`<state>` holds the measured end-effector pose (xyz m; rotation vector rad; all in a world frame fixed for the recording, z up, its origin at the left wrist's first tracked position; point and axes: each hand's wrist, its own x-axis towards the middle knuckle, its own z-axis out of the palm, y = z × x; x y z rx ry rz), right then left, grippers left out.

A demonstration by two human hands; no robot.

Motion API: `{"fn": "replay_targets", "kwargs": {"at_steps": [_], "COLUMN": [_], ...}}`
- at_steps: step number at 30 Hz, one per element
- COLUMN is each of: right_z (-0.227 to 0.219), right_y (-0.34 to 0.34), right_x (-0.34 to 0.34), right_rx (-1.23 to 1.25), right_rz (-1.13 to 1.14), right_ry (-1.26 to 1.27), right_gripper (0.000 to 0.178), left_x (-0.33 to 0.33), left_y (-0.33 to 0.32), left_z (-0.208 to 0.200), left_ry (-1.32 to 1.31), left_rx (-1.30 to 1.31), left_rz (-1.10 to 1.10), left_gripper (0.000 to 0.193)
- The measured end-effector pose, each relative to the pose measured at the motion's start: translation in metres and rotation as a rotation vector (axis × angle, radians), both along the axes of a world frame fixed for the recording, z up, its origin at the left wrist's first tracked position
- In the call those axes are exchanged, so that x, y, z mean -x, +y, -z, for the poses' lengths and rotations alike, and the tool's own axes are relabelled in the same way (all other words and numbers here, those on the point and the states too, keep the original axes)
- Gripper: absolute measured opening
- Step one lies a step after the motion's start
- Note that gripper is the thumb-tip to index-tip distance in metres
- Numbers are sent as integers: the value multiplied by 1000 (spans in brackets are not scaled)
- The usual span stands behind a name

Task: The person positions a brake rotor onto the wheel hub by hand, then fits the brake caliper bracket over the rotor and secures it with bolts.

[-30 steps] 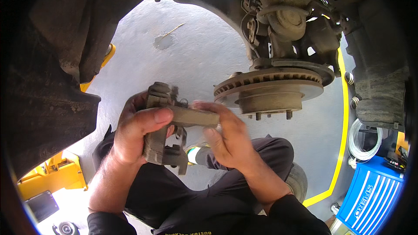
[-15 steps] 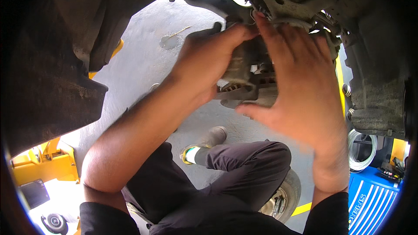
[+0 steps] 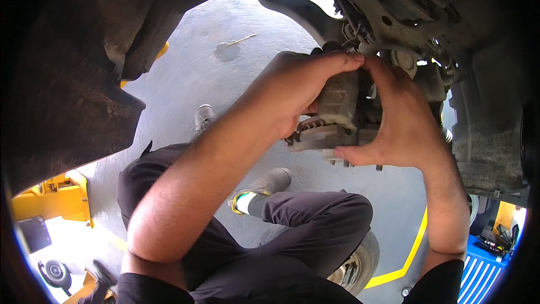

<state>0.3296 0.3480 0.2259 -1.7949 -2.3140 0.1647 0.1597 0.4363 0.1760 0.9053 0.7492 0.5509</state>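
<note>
A dirty brake caliper sits over the brake disc inside a wheel well. My left hand wraps the caliper from the left, its thumb stretched across the top and its other fingers mostly hidden behind. From the right, my right hand arches around the same assembly. Its thumb reaches the lower face of the disc by the wheel studs, while its fingers curl over the top, their tips partly hidden. The left thumb and right index finger nearly meet above the caliper.
A curved dark suspension arm rises behind the caliper. Dark wheel-well liner hangs on both sides. Below lies a wheel, beside my bent leg. Yellow equipment stands at left, a blue tool cabinet at lower right.
My right hand has gone from spread fingers to a curled hold around the assembly, its thumb now at the disc. The left thumb lies over the caliper top. The view has shifted slightly.
</note>
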Motion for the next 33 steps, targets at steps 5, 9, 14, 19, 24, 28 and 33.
{"fn": "replay_targets", "kwargs": {"at_steps": [5, 9, 14, 19, 24, 28, 33], "right_z": [-5, -7, -8, -8, -7, -25, 3], "right_y": [-7, 3, -1, 3, 9, 3, 11], "right_x": [-2, 3, -2, -2, -2, 5, -8], "right_rx": [-46, -27, 119, 160, 232, 261, 147], "right_rz": [-147, -200, -154, -151, -168, -110, -164], "right_ry": [-147, -186, -219, -250, -212, -303, -174], "right_gripper": [100, 100, 116, 113, 113, 115, 107], "left_x": [14, 23, 8, 12, -6, -27, -26], "left_y": [11, 22, 20, 74, 97, 79, 77], "left_z": [36, 132, 200, 190, 134, 168, 190], "left_ry": [332, 423, 105, 676, 390, -95, -189], "left_rx": [-178, -101, 14, -705, -542, -367, -451], "left_rz": [-209, -388, -348, 89, 336, 422, 428], "left_gripper": [52, 48, 33, 33, 34, 29, 38]}}
